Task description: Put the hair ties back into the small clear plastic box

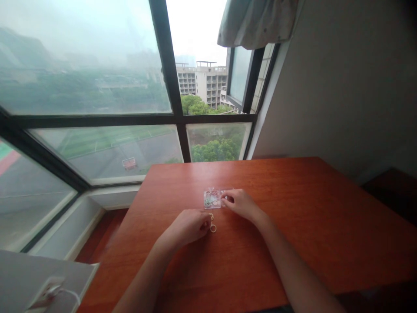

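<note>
Clear box (213, 206) on the red-brown bench (309, 195), some way in from the window side; I place all else by it. Inside the box: small bits (208, 201), some greenish, some reddish, too small to make out singly.

Right hand (243, 203) at the box's right end, fingertips against or just over it. Grip curved, thumb and forefinger bent toward each other; cannot tell whether they pinch anything.

Pale rings (213, 231) on the person's side of the box, just apart from it. Left hand (192, 224) to the near left of the box, beside the rings, fingers curled in at them. Grip partly hidden; cannot tell if it is closed on one.

Beyond the box, a dark-framed window (179, 117); above and to its right, a curtain (257, 24). Well right of the box, a plain wall (342, 87).
</note>
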`<state>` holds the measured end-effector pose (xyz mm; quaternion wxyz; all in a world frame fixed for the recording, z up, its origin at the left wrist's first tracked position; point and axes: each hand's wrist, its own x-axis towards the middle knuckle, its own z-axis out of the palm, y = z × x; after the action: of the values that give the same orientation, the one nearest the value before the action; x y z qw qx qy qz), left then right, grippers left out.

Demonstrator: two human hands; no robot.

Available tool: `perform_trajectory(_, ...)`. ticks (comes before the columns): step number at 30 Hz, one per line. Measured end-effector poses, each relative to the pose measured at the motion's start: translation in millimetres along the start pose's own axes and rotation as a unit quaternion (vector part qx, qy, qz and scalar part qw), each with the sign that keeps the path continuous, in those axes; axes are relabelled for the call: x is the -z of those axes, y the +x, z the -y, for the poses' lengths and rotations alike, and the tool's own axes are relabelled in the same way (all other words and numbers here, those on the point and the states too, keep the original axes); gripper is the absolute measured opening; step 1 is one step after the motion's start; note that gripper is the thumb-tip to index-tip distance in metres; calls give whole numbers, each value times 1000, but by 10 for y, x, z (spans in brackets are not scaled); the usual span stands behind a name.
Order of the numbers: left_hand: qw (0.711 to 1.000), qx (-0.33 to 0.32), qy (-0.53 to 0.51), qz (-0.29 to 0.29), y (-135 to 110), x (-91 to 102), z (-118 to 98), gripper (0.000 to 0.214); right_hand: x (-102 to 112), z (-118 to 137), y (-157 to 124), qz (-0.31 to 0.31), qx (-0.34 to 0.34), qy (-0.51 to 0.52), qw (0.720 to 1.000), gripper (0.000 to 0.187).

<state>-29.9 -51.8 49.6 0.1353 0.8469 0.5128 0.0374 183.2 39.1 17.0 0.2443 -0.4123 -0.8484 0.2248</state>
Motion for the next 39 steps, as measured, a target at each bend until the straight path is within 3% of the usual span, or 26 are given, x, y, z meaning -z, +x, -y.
perform_trajectory(6, 992, 16, -91, -83, 42, 102, 24, 12, 115, -66, -41, -4, -3, 22, 1000, 15)
perform_trajectory(10, 989, 25, -71, -129, 128, 192, 10, 12, 140, -52, -41, 3, -6, 28, 1000, 15)
perform_trajectory(16, 993, 33, 6, -117, 371, 262, -18, 11, 141, -9, -36, 14, 3, 27, 1000, 15)
perform_trajectory(23, 993, 48, 39, -102, 567, 117, 40, 14, 149, -9, -35, 23, -7, 20, 1000, 16)
perform_trajectory(30, 993, 51, 22, -101, 429, 186, 74, 14, 141, 69, -46, 41, -3, 11, 999, 14)
perform_trajectory(39, 996, 34, -46, -64, 3, 189, -9, 15, -60, 431, -105, 124, 66, -7, 990, 19)
